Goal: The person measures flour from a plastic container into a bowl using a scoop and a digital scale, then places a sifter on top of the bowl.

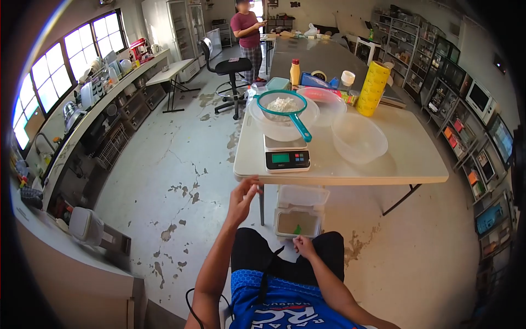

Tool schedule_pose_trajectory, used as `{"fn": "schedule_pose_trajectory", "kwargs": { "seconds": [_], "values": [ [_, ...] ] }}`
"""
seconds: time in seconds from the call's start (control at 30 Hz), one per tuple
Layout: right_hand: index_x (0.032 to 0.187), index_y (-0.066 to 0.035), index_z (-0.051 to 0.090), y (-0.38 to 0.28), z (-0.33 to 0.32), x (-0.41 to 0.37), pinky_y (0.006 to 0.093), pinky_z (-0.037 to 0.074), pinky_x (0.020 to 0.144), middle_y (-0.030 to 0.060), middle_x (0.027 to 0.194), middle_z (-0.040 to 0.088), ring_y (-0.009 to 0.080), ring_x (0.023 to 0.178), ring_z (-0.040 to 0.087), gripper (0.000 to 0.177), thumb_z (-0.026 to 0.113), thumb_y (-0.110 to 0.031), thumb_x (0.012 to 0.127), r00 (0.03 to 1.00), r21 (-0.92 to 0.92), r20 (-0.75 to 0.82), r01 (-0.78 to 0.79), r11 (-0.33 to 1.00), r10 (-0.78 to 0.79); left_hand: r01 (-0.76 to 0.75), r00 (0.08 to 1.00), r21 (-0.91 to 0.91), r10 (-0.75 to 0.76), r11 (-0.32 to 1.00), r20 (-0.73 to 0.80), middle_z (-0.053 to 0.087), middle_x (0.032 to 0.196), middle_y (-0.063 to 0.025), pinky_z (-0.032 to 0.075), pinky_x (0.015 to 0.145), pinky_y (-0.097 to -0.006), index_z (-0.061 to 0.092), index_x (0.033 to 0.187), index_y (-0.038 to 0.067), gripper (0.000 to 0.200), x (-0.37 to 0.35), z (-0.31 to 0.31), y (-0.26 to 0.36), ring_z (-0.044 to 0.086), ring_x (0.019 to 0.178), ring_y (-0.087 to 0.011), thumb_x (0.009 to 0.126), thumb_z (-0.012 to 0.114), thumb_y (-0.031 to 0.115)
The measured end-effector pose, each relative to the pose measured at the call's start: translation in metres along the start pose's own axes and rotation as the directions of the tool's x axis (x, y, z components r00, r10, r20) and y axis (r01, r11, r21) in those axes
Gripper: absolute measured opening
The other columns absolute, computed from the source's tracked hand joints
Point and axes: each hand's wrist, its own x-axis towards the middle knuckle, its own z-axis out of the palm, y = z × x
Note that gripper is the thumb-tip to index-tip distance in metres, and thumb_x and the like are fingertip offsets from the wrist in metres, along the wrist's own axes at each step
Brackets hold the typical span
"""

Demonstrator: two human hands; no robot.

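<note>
My left hand [245,198] is raised by the near left edge of the white table [350,179]. Its fingers are loosely bent and apart, with nothing in them. Low over my lap, my right hand [303,247] has its fingers curled together; what they hold, if anything, is hidden. Just beyond it, a green piece [297,229] shows at a clear bin [280,232] under the table. A teal-rimmed strainer [299,125] heaped with white powder [285,105] rests over a clear bowl [268,129], which stands on a digital kitchen scale [287,160].
A second clear bowl [359,140] stands right of the scale. Behind are a yellow roll [374,89], a sauce bottle [295,72] and a white-lidded jar [347,79]. A person [249,35] stands beyond the black stool [233,67]. Shelves [402,41] line the right wall.
</note>
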Motion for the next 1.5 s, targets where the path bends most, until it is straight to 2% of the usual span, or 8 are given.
{"fn": "schedule_pose_trajectory", "kwargs": {
  "seconds": [0.33,0.4,0.47,0.57,0.73,0.97,1.2,1.5],
  "values": [
    [0.087,-0.006,0.053,0.002,-0.031,-0.02,0.0233,0.046,0.055,0.0036,0.071,0.056,0.0107,0.058,0.055,0.017,0.052,-0.021,0.094,0.996,0.332,-0.089,0.048,0.942,-0.02,-0.138,0.989,0.529,0.092,0.837,0.112,0.063,0.108,-0.0111,0.047,0.079,-0.0318,0.047,0.129,0.006,0.047,0.118,-0.113,0.106,0.061,0.087,-0.0194,0.087,0.059,0.023],
    [0.089,-0.006,0.053,-0.003,-0.031,-0.019,0.0234,0.047,0.056,0.004,0.072,0.056,0.0114,0.058,0.055,0.017,0.052,-0.022,0.094,0.997,0.336,-0.077,0.019,0.942,0.007,-0.177,0.979,0.881,-0.014,0.439,0.204,0.064,0.105,-0.0131,0.048,0.08,-0.0354,0.049,0.127,0.007,0.051,0.11,-0.142,0.112,0.062,0.087,-0.0241,0.084,0.062,0.031],
    [0.09,-0.006,0.052,0.001,-0.03,-0.02,0.0237,0.047,0.055,0.0045,0.072,0.056,0.0114,0.059,0.055,0.018,0.052,-0.023,0.094,0.999,0.321,-0.047,0.025,0.947,-0.011,0.093,0.959,0.906,-0.28,0.412,0.029,0.064,0.103,-0.0146,0.048,0.08,-0.0381,0.053,0.123,0.007,0.055,0.088,-0.167,0.094,0.062,0.089,-0.0289,0.081,0.064,0.041],
    [0.09,-0.004,0.052,0.006,-0.025,-0.007,0.0238,0.047,0.054,0.0059,0.072,0.058,0.011,0.058,0.056,0.017,0.053,-0.021,0.093,0.999,0.272,-0.032,0.029,0.962,-0.022,0.078,0.874,0.972,-0.483,0.223,0.041,0.066,0.091,-0.0138,0.05,0.071,-0.0385,0.055,0.117,0.007,0.051,0.005,-0.199,0.015,0.063,0.081,-0.0282,0.081,0.066,0.041],
    [0.09,-0.004,0.052,0.002,-0.017,-0.006,0.0239,0.047,0.054,0.0076,0.071,0.059,0.0119,0.056,0.056,0.017,0.054,-0.02,0.093,0.999,0.202,-0.019,0.042,0.979,-0.038,0.254,0.621,0.942,-0.784,0.219,0.014,0.059,0.118,-0.0159,0.045,0.091,-0.042,0.049,0.129,0.012,0.068,-0.177,-0.161,-0.065,0.057,0.105,-0.0329,0.083,0.052,0.061],
    [0.097,-0.005,0.049,-0.062,-0.041,-0.003,0.0252,0.049,0.059,0.0091,0.082,0.06,0.0134,0.066,0.058,0.014,0.052,-0.018,0.094,0.968,0.4,-0.113,0.253,0.881,-0.226,0.502,0.768,0.736,-0.625,0.454,-0.137,0.062,0.108,-0.0178,0.047,0.087,-0.0422,0.06,0.113,0.005,0.047,-0.285,-0.053,-0.082,0.059,0.1,-0.0343,0.084,0.058,0.043],
    [0.119,-0.008,0.042,-0.274,-0.098,0.039,0.0245,0.046,0.063,0.011,0.102,0.058,0.0152,0.076,0.061,0.04,0.044,-0.041,0.095,0.823,0.234,-0.291,0.555,0.798,-0.488,0.026,0.999,0.542,-0.04,0.84,0.014,0.066,0.096,-0.0156,0.048,0.08,-0.0334,0.062,0.103,0.0,0.021,-0.073,-0.046,-0.04,0.064,0.089,-0.0272,0.086,0.059,0.011],
    [0.146,-0.017,0.004,-0.391,-0.076,0.122,0.0374,0.052,0.062,0.0184,0.142,0.03,0.0322,0.098,0.057,0.08,0.049,-0.052,0.089,0.889,0.26,-0.391,0.356,0.898,-0.239,0.153,0.962,0.22,-0.095,0.963,-0.255,0.062,0.106,-0.0176,0.048,0.072,-0.0311,0.051,0.119,-0.002,0.041,0.114,-0.011,-0.044,0.062,0.086,-0.0237,0.093,0.05,0.029]
  ]
}}
